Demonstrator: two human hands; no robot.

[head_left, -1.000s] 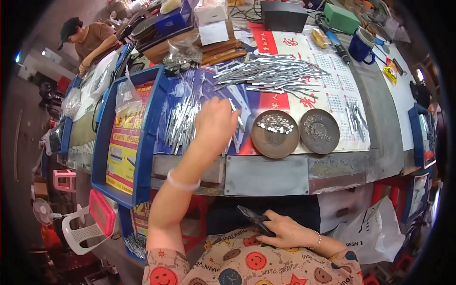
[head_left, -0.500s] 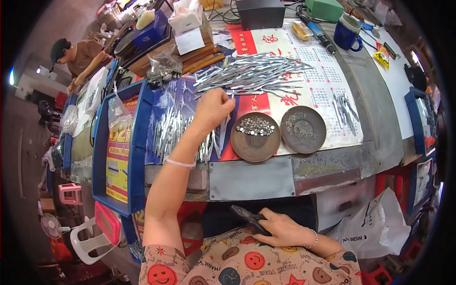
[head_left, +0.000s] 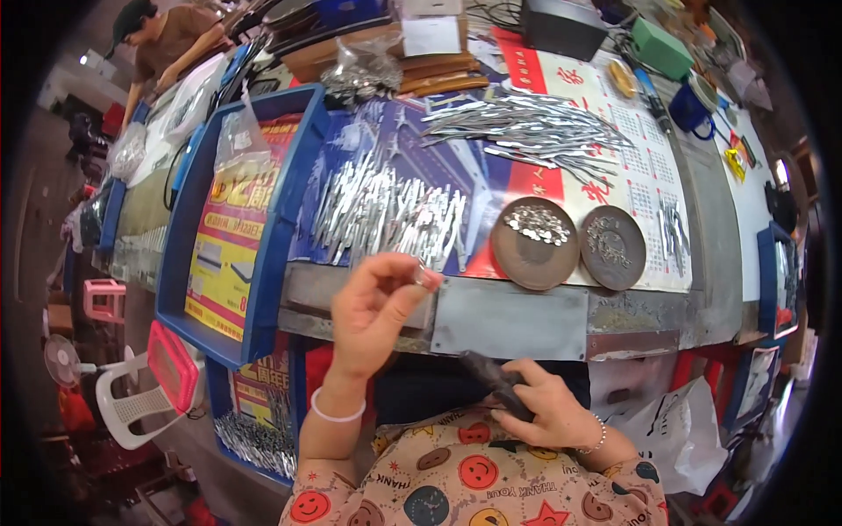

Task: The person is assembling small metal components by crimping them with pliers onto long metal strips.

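Note:
My left hand (head_left: pixel 373 307) is raised before the bench's front edge, with thumb and forefinger pinched on a small shiny piece too blurred to name exactly. Low near my lap, my right hand (head_left: pixel 553 412) grips dark pliers (head_left: pixel 498 382) by the handles, jaws pointing up and left. Behind the left hand lies a pile of short silver metal strips (head_left: pixel 377 210) on a blue sheet. Farther back spreads a heap of longer strips (head_left: pixel 535 131). A round brown dish (head_left: pixel 533 267) holds small silver discs, and a second dish (head_left: pixel 614 273) beside it holds thin bits.
A blue tray (head_left: pixel 279 263) with a plastic bag stands at the left, above a lower blue bin of metal strips (head_left: pixel 259 443). A few strips (head_left: pixel 673 228) lie right of the dishes. A blue mug (head_left: pixel 693 110) stands far right. Another person (head_left: pixel 171 44) works at far left.
My left hand has come back from the long strips toward me, turned, and now hovers by the bench edge with a small piece. My right hand still holds the pliers. The view has shifted left.

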